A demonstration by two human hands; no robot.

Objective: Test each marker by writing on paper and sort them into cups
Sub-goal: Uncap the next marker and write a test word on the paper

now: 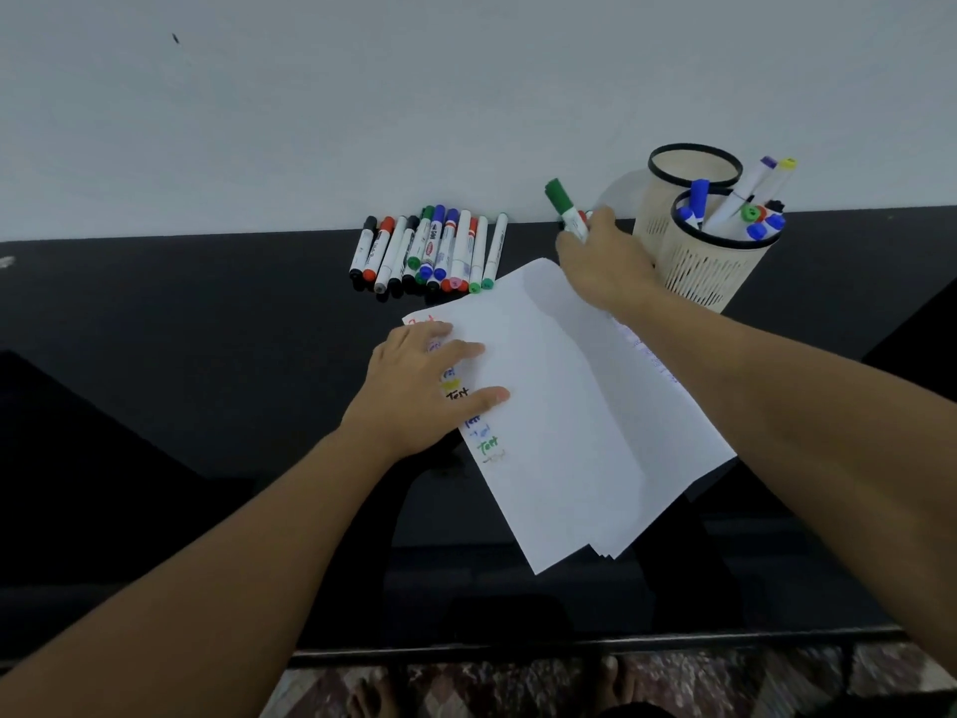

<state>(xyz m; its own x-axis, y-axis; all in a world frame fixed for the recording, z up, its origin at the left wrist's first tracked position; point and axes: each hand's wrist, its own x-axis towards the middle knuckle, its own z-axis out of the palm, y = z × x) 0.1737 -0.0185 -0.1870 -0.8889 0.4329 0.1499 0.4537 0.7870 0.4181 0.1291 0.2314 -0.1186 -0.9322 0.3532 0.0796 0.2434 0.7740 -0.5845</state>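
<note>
R hand (606, 264) grips green-capped white marker (567, 208), cap up, just beside two beige slotted plastic cups. L hand (419, 386) flat, fingers straight, pressing white paper sheets (564, 406) w/ coloured "Test" scribbles. Row of capped markers (430, 251) lies on black worktop (181, 329) behind paper. Front cup (717, 266) holds markers; rear cup (694, 171) looks empty.

head cam | looks forward and down | close over black table (207, 313) | wall behind
</note>
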